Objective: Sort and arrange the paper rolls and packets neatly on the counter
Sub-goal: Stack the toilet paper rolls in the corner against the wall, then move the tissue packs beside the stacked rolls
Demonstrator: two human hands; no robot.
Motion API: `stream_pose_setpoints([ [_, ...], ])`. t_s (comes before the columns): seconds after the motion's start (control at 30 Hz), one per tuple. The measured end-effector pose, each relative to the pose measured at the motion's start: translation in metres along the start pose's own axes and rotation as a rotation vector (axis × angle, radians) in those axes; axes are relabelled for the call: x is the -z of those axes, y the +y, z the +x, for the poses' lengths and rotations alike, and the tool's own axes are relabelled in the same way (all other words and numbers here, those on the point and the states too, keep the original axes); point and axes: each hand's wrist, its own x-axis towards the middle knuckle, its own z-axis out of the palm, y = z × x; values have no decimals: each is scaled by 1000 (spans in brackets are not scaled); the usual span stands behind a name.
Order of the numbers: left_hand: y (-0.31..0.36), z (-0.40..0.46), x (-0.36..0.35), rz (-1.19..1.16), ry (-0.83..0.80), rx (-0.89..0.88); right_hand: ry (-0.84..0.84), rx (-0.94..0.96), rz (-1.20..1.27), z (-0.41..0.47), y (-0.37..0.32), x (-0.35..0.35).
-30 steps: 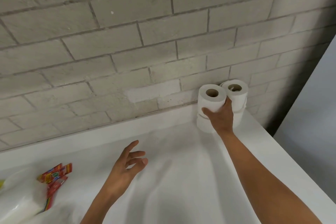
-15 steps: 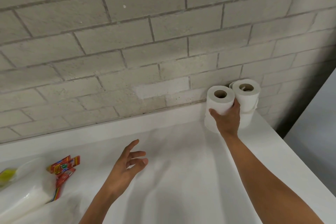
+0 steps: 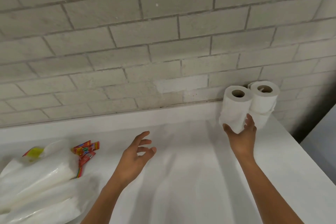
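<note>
Two stacks of white paper rolls stand at the back right of the white counter (image 3: 181, 178), against the brick wall. The left stack (image 3: 235, 103) touches the right stack (image 3: 263, 100). My right hand (image 3: 241, 138) cups the base of the left stack, thumb on the left, fingers on the right, spread loosely. My left hand (image 3: 135, 154) hovers open over the counter's middle, holding nothing. Small red packets (image 3: 86, 150) lie at the left beside clear-wrapped packs of white paper (image 3: 40, 174).
A yellow-green packet (image 3: 35, 152) lies on the wrapped packs. The brick wall (image 3: 163, 51) closes the back. The counter's right edge (image 3: 291, 140) drops into a dark gap beside a grey surface (image 3: 323, 142).
My right hand has slid down from the top roll of the left stack to its base, with fingers loosened. The view has shifted left, and my left hand has hardly moved.
</note>
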Motion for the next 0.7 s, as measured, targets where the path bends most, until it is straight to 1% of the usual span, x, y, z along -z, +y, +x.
stream_pose_setpoints([
  [0.13, -1, -12, 14, 19, 67, -36, -106, 4, 0, -37, -6, -4],
  [0.4, -27, -62, 79, 153, 212, -148, -432, 57, -42, -120, -33, -52],
  [0.53, -52, -83, 125, 214, 274, -158, -554, 63, -62, -158, -49, -82],
  [0.63, -70, -98, 161, 289, 367, -164, -620, 69, -67, -186, -59, -104],
  [0.7, -90, -106, 190, 356, 434, -100, -662, 65, -75, -204, -64, -121],
])
